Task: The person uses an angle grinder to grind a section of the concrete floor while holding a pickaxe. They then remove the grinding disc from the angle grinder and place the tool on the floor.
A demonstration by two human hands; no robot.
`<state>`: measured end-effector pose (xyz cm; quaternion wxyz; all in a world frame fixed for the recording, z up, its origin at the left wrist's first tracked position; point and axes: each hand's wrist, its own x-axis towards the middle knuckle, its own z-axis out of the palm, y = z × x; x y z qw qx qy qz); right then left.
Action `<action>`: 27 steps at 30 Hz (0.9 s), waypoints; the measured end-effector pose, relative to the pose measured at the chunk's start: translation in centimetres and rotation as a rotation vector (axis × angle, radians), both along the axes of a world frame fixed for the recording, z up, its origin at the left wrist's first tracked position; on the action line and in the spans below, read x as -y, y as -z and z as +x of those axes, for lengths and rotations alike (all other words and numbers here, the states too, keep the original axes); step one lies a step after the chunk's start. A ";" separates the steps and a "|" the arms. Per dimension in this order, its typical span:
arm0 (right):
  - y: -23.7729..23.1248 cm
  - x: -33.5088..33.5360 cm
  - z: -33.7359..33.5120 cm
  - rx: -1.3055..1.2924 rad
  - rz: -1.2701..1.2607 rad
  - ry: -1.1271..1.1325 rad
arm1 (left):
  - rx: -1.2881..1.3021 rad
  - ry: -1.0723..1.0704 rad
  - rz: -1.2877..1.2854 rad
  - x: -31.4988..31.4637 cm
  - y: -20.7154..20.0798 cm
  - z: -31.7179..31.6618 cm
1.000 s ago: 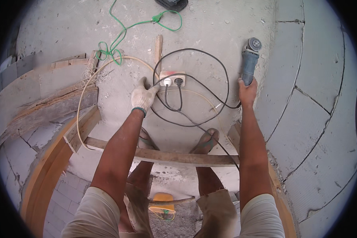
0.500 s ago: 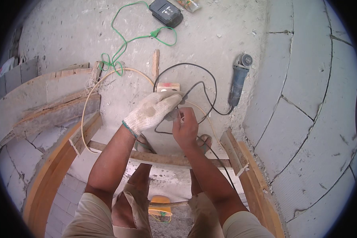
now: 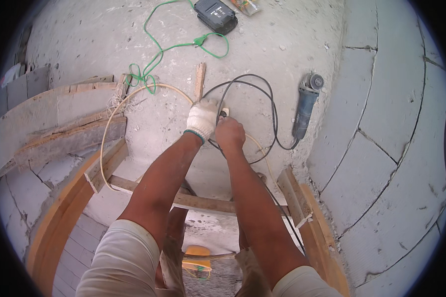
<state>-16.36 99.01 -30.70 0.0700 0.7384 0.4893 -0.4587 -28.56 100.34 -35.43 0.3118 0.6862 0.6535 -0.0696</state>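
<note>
My left hand (image 3: 201, 116), in a white knit glove with a green cuff, grips a pale extension socket (image 3: 226, 111) on the floor. Most of the socket is hidden behind my hands. My bare right hand (image 3: 230, 131) is closed at the socket's right side, fingers round a dark plug (image 3: 223, 114) that shows only in part. A black cord (image 3: 271, 99) loops over the floor around both hands. It leads to a blue angle grinder (image 3: 306, 109) lying at the right. A beige cable (image 3: 103, 153) curves in from the left toward the socket.
A green cord with a plug (image 3: 199, 40) and a black battery pack (image 3: 216, 16) lie farther off. A wood strip (image 3: 199, 81) points at my glove. Wooden frame boards (image 3: 208, 204) cross in front of my legs. Pale blocks (image 3: 381, 133) stand along the right; an orange object (image 3: 197, 252) is below.
Both hands have moved farther forward, down onto the socket. My glove now covers most of it, and the right hand has brought the plug against it. The cord loops have shifted.
</note>
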 end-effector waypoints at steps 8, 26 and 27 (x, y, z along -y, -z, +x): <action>-7.2 -2.5 3.3 -0.086 0.146 -0.118 | -0.034 0.124 -0.134 -3.0 -4.1 -0.5; -41.1 -17.4 9.0 -0.689 0.772 0.854 | 0.415 -0.886 -0.506 30.8 -39.6 -14.8; -42.9 -20.0 13.5 -0.615 0.954 0.734 | 0.436 -0.968 -0.518 34.8 -41.6 -15.5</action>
